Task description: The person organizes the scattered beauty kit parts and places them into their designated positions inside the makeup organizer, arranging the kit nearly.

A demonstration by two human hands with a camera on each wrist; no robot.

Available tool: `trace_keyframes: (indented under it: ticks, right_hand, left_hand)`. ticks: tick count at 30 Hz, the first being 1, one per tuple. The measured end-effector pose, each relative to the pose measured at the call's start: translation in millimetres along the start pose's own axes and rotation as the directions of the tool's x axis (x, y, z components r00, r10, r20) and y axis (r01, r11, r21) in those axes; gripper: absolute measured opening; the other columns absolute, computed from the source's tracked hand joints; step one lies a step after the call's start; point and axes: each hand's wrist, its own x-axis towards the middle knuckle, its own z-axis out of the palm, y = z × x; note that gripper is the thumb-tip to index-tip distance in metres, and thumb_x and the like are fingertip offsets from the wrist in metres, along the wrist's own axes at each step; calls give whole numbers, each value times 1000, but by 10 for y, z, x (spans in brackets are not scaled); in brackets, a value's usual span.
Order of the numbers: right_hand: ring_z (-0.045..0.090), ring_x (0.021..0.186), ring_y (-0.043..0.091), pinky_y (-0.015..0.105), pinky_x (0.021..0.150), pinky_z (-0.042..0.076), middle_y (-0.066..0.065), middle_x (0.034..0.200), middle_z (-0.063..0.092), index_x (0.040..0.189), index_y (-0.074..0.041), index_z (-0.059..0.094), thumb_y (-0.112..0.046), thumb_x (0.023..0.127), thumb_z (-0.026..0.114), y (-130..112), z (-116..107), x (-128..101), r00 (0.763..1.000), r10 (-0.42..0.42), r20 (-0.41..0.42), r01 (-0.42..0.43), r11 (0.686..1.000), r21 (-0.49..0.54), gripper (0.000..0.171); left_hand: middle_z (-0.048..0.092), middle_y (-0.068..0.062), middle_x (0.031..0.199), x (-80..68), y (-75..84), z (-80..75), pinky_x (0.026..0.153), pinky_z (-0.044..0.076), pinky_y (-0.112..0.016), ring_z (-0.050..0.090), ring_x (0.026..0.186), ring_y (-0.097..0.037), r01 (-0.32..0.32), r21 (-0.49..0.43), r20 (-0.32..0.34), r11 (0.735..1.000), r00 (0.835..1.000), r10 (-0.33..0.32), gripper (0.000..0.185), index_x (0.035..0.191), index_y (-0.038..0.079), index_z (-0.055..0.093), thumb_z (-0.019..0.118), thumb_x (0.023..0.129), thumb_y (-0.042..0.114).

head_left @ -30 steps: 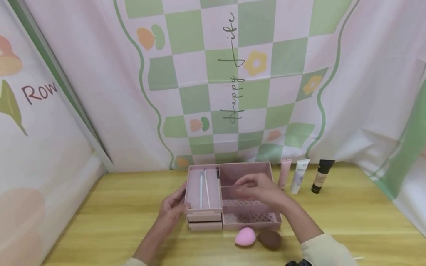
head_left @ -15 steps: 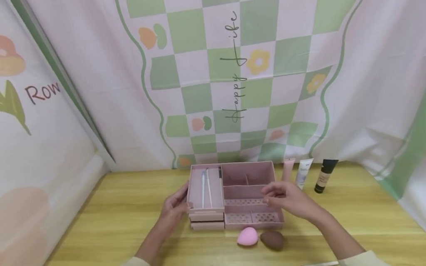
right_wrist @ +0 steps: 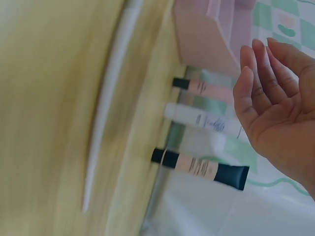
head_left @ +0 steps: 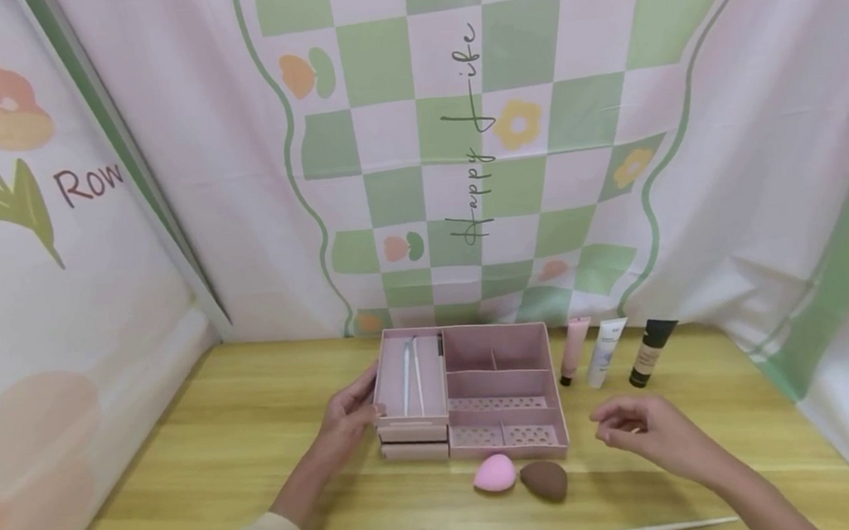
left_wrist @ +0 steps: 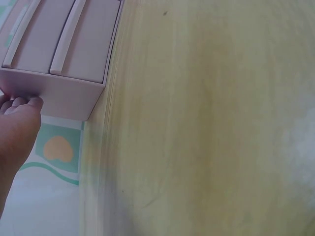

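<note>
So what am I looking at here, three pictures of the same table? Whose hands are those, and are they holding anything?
Yes, one moment seen by three cameras on a person: one worn on the head, one on each wrist. The head view shows a wooden table with a pink organizer box on it. The left hand rests against the box's left side; its wrist camera shows fingertips touching the box. The right hand is above the table, loosely open and holding nothing. In front of the box lie a pink sponge and a brown sponge; a makeup brush lies near the table's front edge. Three cosmetic tubes lie to the right of the box.
</note>
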Motion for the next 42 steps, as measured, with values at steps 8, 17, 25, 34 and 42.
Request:
trace_keyframes:
  ticks: [8, 17, 25, 34, 42]
  right_hand:
    - [60, 77, -9, 18, 62, 56, 9, 87, 73, 109, 10, 65, -9, 91, 63, 296, -112, -259, 997, -4, 81, 9, 998, -58, 26]
    - [59, 75, -10, 18, 59, 57, -1, 83, 72, 101, 11, 67, -4, 86, 66, 623, -210, -502, 966, -12, 258, 21, 999, -32, 22]
    - [63, 81, -6, 20, 63, 59, -1, 92, 74, 104, 9, 67, -8, 88, 65, 806, -149, -640, 930, -63, 363, 6, 988, 155, 23]
    - [60, 75, -4, 21, 57, 56, -6, 86, 70, 96, -8, 72, -9, 87, 65, 850, -29, -648, 933, -115, 342, 68, 987, 146, 12]
    - [59, 74, -4, 21, 54, 54, -3, 84, 68, 95, -13, 73, -7, 87, 64, 863, 57, -628, 929, -197, 312, 156, 976, 153, 13]
  left_hand:
    - [7, -17, 165, -3, 0, 3, 117, 27, -22, 9, 153, -32, 13, 7, -4, 1000, 1000, -13, 74, 154, -3, 14, 52, 90, 1]
    - [5, -17, 165, 8, 12, 13, 118, 26, -24, 8, 153, -33, 7, -6, 4, 1000, 1000, -7, 75, 154, -3, 13, 51, 89, -1]
    - [6, -18, 165, 5, 15, 11, 118, 25, -24, 8, 153, -33, 5, -2, 2, 1000, 1000, -5, 75, 153, -3, 14, 51, 89, -1]
    - [7, -16, 165, 10, 10, 1, 118, 25, -24, 9, 153, -32, 15, 11, -6, 1000, 1000, -15, 74, 154, -2, 15, 51, 89, -1]
    - [7, -16, 165, 1, 13, 6, 118, 24, -24, 9, 154, -32, 21, 13, -16, 1000, 1000, -21, 75, 153, -3, 15, 51, 88, -1]
